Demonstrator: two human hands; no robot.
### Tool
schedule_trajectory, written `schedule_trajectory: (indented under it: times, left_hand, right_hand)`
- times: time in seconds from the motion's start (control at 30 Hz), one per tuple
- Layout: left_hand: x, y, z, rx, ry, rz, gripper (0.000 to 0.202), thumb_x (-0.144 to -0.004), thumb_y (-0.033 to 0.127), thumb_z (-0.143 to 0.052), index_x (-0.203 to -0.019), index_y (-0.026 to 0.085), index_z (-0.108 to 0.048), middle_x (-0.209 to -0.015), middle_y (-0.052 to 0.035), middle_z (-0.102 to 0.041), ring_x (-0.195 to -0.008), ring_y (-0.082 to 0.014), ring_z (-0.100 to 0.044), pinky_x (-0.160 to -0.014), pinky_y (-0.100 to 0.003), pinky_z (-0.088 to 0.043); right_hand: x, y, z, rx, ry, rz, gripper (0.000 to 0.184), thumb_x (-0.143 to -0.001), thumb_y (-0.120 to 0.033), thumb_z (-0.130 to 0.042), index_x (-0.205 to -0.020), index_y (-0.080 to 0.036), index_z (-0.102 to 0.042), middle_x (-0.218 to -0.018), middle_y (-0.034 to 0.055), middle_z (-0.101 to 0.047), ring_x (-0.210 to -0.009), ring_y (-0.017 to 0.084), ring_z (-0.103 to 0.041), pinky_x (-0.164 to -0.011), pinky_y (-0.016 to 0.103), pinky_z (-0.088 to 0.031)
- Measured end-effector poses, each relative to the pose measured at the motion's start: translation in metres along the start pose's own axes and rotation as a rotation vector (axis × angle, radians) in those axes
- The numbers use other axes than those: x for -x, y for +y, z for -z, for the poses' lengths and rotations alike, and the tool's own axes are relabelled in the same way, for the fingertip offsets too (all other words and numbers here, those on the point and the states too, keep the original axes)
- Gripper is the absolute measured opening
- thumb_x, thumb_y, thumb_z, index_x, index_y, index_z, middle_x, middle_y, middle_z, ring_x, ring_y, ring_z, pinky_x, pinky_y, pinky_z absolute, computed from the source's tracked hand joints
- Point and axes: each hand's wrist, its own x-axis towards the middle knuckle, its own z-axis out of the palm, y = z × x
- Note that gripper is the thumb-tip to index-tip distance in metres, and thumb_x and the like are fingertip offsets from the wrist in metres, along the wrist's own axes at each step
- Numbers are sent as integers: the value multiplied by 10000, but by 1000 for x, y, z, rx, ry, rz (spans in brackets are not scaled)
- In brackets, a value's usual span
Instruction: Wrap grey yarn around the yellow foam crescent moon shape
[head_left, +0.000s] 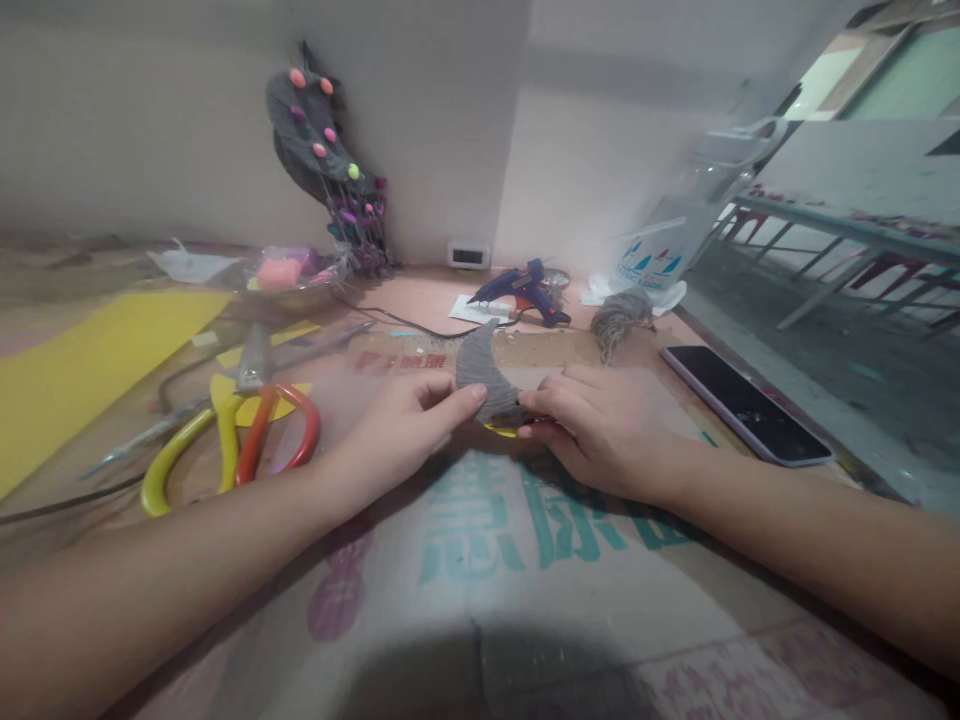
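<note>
Between my hands, above the printed cardboard, is a crescent moon shape [484, 365] wrapped in grey yarn. Its upper tip points up and away, and a bit of yellow shows at its lower edge. My left hand [412, 420] pinches the crescent's left side, thumb on top. My right hand [592, 425] has its fingers closed on the lower right end, partly hiding it. A loose bundle of grey yarn [621, 318] lies beyond my right hand. The blue glue gun [525, 292] rests on its side behind the crescent.
Scissors with red and yellow handles [251, 440] lie left of my left forearm, near yellow sheet [97, 360]. A phone [742, 400] sits at the right edge. A decorated grey crescent [307, 130] stands against the wall. Behind are a small digital display [469, 256] and a plastic cup [660, 235].
</note>
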Motion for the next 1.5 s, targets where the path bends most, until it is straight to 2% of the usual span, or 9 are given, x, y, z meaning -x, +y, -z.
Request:
schedule_trajectory:
  times: [0.13,0.83,1.1,1.5]
  left_hand:
    - [-1,-1,0,0,2,19,367,-848,456,-514,-615,172,-533,-592,31,-480,-581,-129,-446,-532,-245,-321]
    - [-2,-3,-1,-20,-30,12,358,-856,458,-501,-662,164,-566,-629,30,-509,-620,-132,-465,-552,-234,-333]
    - [-1,-1,0,-28,-24,10,366,-853,451,-505,-615,173,-498,-606,41,-453,-596,-118,-427,-534,-221,-315]
    - [-2,-5,0,-14,-50,0,371,-863,470,-491,-645,172,-520,-622,34,-461,-615,-127,-434,-551,-232,-319]
  right_hand:
    - [0,1,1,19,-24,-6,229,-959,-242,-418,-865,-164,-612,-702,34,-629,-646,167,-491,-570,297,-291]
    - [-2,0,3,21,-18,-7,252,-954,-243,-427,-802,-165,-612,-671,26,-618,-629,155,-502,-545,274,-284]
    - [-4,-1,7,7,1,-33,208,-933,-226,-460,-820,-158,-620,-662,23,-611,-609,143,-511,-512,262,-263]
    - [-2,1,0,12,10,35,239,-950,-233,-437,-819,-154,-621,-670,25,-624,-621,158,-492,-552,281,-298]
